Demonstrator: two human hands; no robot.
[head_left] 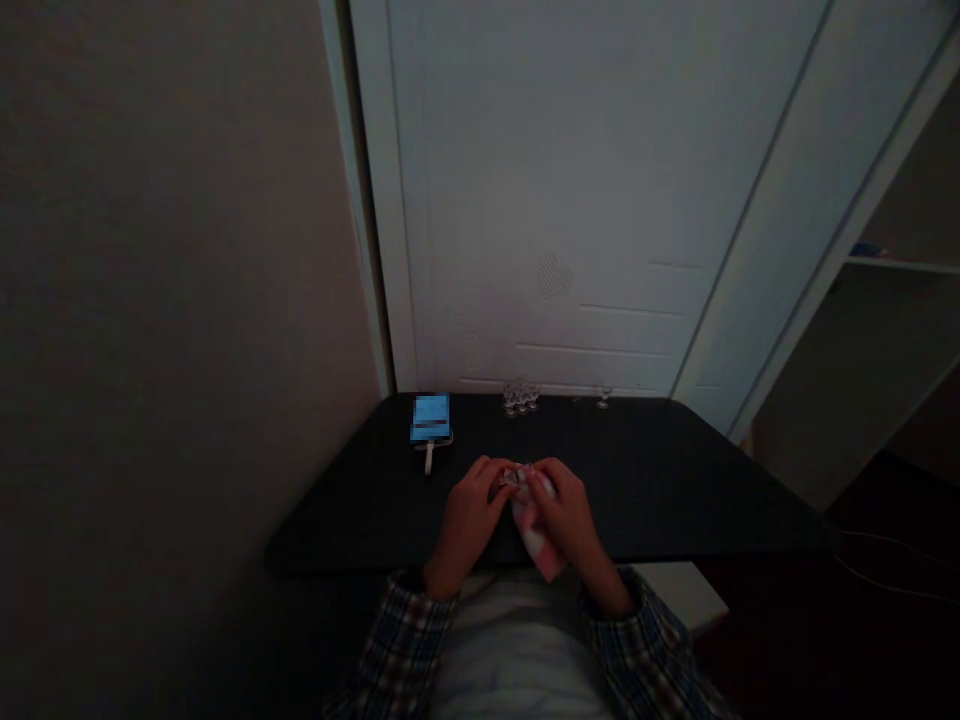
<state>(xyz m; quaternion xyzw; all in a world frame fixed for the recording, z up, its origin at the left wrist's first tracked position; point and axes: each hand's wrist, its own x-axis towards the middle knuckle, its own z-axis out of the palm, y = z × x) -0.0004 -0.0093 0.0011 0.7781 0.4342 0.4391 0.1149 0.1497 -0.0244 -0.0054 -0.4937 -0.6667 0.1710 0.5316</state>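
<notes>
Near the front edge of the black table, both hands meet at a small clear glass-like piece [513,477]. My left hand [474,506] has its thumb and fingers closed on the left side of that piece. A pink and white cloth [541,540] hangs down from my right hand [568,508], whose fingers are pinched on it beside the clear piece. The cloth's upper end touches the piece. The fingers partly hide the piece, and its exact shape is hard to make out in the dim light.
Several small clear glasses [520,398] stand together at the back of the black table [345,510], with one more glass [604,398] to their right. A lit phone [430,418] with a white cable lies back left. A white panel rises behind the table.
</notes>
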